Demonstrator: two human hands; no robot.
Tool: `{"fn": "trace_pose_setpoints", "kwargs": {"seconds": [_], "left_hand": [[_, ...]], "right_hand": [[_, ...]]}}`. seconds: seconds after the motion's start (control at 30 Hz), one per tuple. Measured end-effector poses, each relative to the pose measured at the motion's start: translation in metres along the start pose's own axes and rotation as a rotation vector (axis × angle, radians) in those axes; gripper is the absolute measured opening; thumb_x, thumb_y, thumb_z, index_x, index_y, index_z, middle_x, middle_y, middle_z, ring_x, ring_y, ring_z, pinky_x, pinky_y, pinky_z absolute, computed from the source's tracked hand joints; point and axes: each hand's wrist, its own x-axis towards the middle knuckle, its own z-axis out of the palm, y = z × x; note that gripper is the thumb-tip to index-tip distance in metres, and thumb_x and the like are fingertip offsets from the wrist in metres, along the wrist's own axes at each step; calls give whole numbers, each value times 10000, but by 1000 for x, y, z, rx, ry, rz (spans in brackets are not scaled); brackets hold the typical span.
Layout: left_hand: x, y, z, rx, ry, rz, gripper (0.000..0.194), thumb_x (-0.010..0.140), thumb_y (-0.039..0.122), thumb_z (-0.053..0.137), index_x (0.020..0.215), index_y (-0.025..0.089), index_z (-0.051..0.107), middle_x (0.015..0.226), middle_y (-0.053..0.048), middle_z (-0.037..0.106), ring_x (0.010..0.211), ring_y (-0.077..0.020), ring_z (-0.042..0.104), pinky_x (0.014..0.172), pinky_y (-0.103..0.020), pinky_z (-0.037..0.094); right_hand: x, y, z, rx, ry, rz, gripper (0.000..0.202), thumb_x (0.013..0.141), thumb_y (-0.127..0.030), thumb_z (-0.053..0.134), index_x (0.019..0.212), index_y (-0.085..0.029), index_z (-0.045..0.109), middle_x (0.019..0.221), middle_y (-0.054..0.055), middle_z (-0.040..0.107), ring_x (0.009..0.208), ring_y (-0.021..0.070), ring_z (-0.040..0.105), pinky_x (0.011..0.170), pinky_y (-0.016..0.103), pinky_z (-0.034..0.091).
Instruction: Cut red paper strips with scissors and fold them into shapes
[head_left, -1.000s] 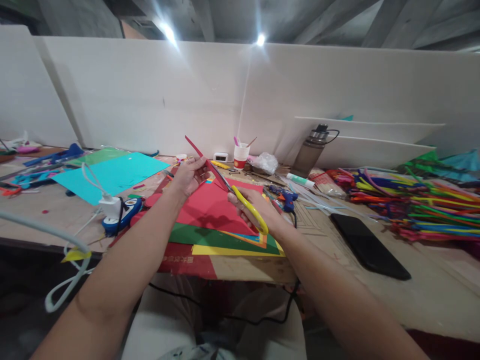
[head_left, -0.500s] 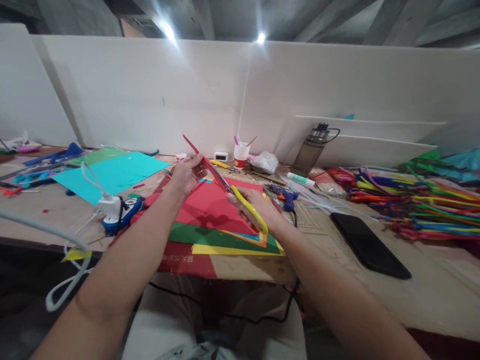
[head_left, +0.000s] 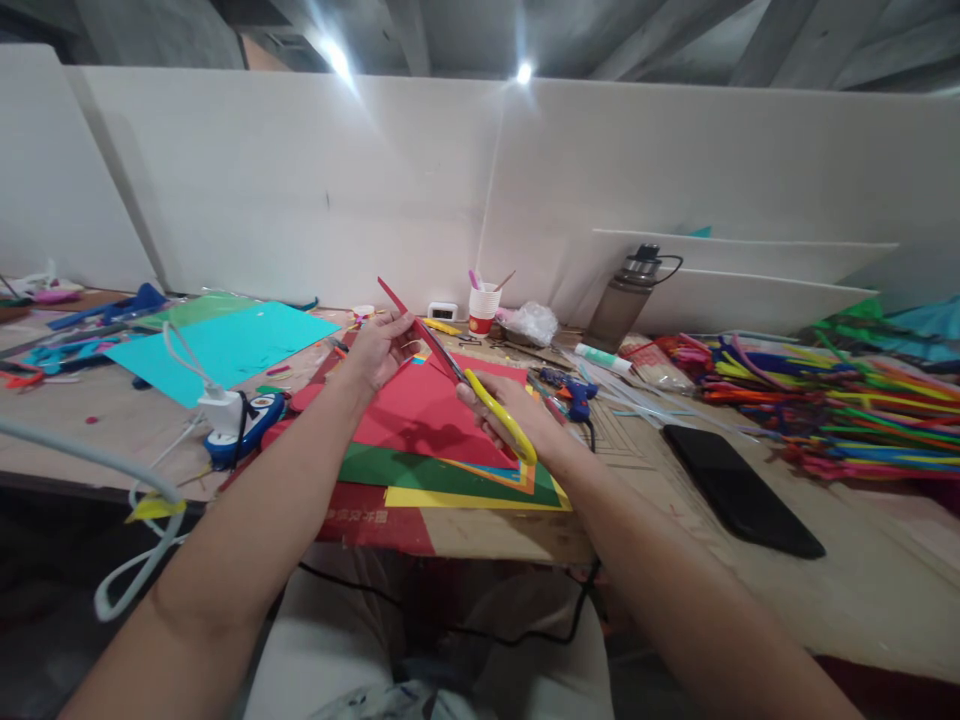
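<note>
Pinched in my left hand (head_left: 384,348) is a narrow piece of red paper (head_left: 391,294), held up on a slant above the table. My right hand (head_left: 506,405) grips yellow-handled scissors (head_left: 499,412), whose blades point up and left and lie along the red paper. How far the blades are apart is hard to make out. Beneath both hands lies a large red sheet (head_left: 409,415), on top of a green sheet (head_left: 420,475), a yellow sheet (head_left: 465,499) and other coloured sheets.
To the left are a turquoise sheet (head_left: 225,345) and a blue-white power strip (head_left: 247,430) with cables. A paper cup (head_left: 484,310), a bottle (head_left: 621,305) and a blue glue gun (head_left: 577,398) stand or lie behind. On the right are a black phone (head_left: 739,490) and pipe cleaners (head_left: 862,400).
My left hand and the red paper have shifted slightly right and down, closer to the scissors. The scissors remain in my right hand at nearly the same place.
</note>
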Motion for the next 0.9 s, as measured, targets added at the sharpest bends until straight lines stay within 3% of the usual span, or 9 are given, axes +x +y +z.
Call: {"fn": "trace_pose_setpoints", "kwargs": {"seconds": [0.73, 0.9], "left_hand": [[4, -4, -4, -9, -26, 1, 129, 782, 130, 710, 712, 131, 602, 660, -4, 649, 550, -77, 601, 561, -198, 504], [8, -4, -7, -56, -29, 44, 134, 812, 205, 693, 737, 140, 603, 653, 0, 649, 553, -84, 601, 540, -205, 493]], "right_hand": [[-2, -3, 2, 59, 17, 52, 445, 855, -634, 547, 899, -193, 517, 605, -34, 508, 416, 79, 468, 348, 179, 406], [-1, -5, 2, 23, 17, 40, 444, 851, -633, 553, 861, -190, 516, 589, -36, 494, 422, 83, 470, 346, 171, 376]]}}
